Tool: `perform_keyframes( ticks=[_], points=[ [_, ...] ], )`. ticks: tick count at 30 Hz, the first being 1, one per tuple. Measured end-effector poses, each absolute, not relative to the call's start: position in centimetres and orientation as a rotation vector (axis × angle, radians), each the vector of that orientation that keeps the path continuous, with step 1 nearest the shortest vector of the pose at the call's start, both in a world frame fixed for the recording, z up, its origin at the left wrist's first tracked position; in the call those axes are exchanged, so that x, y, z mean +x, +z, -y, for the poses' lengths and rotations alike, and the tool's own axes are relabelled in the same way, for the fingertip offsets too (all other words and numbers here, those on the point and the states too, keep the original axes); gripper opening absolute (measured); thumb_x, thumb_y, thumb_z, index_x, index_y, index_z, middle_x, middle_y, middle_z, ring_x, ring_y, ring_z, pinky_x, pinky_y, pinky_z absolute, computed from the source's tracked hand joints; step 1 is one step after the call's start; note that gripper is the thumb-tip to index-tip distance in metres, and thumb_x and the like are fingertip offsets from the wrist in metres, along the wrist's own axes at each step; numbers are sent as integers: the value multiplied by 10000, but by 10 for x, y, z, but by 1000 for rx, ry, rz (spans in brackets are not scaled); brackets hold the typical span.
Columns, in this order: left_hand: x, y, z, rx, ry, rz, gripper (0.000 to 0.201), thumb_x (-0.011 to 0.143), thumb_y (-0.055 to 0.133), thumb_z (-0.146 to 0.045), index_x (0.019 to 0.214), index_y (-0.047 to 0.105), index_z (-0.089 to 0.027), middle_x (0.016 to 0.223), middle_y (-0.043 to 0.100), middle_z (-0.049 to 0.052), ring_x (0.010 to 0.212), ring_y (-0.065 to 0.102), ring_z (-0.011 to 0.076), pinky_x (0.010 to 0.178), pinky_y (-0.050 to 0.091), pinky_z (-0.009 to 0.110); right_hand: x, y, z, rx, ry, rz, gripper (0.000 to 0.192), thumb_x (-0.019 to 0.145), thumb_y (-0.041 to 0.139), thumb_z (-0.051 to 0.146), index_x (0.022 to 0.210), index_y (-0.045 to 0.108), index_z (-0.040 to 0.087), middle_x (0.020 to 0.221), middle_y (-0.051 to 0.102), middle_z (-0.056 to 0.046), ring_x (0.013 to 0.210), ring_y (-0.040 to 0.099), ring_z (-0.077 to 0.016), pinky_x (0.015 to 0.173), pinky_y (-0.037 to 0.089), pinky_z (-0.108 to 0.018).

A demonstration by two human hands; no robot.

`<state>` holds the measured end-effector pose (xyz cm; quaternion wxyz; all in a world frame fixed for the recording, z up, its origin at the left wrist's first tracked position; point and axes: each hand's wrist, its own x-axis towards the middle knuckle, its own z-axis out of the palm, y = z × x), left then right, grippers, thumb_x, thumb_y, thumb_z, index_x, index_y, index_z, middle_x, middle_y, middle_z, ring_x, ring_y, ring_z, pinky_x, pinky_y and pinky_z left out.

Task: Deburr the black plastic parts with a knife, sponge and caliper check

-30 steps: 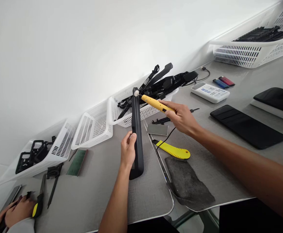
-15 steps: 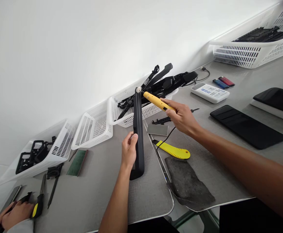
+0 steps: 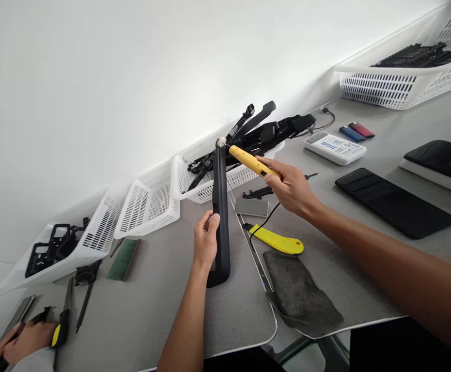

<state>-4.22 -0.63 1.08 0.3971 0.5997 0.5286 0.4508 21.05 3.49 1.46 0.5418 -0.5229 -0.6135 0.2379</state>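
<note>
Left hand (image 3: 205,243) closed around long black plastic panel (image 3: 220,212), held upright, its lower end resting on grey surface (image 3: 151,305). Right hand (image 3: 293,188) gripping yellow pen-shaped tool (image 3: 250,161); its white tip touches the panel's top edge. White slotted basket (image 3: 210,181) just behind.

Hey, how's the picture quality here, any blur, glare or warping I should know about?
Head view: evenly lit, soft light, only faint shadows on the table. The wide lens tilts and bends the table edge and the baskets. Sharp at centre, where the left hand holds the black panel and the right hand holds the yellow tool; top right corner smeared; white wall nearly washed out.
</note>
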Motion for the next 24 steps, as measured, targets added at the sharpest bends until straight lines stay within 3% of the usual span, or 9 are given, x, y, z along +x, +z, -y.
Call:
perform_keyframes(
  ticks=[6,15,18,21,24],
  points=[
    [-44,10,5,1504,1159,-1330,455,941,678,-640,801,614,-212,703,360,-46,638,314,135,567,292,246,209,16,-32,-1234,601,1478,611,868,506,280,1418,730,137,835,745,-53,563,485,-155,529,342,-286],
    [-49,4,0,1314,1287,-1405,428,872,746,-634,835,683,-212,732,550,-29,667,494,136,601,424,228,208,18,-29,-1138,755,1615,582,872,507,279,1383,747,141,760,693,-18,530,416,-127,514,298,-267],
    [-51,2,-1,1225,1351,-1485,372,870,754,-591,905,727,-222,816,657,-2,781,612,178,678,495,255,209,16,-29,-1070,831,1706,562,873,524,279,1372,756,165,791,706,-21,566,437,-137,535,312,-265],
    [-53,3,-2,1145,1484,-1580,297,880,763,-520,976,754,-240,990,745,35,1024,683,234,825,537,290,211,15,-29,-997,924,1759,542,850,540,277,1323,783,172,818,706,-27,611,466,-144,551,320,-263],
    [-55,5,-2,1190,1516,-1569,370,952,656,-569,1049,760,-227,1080,764,54,1128,686,246,886,538,301,215,17,-30,-941,1135,1790,566,822,541,291,1316,785,160,701,616,6,565,427,-129,509,291,-251]
  ],
)
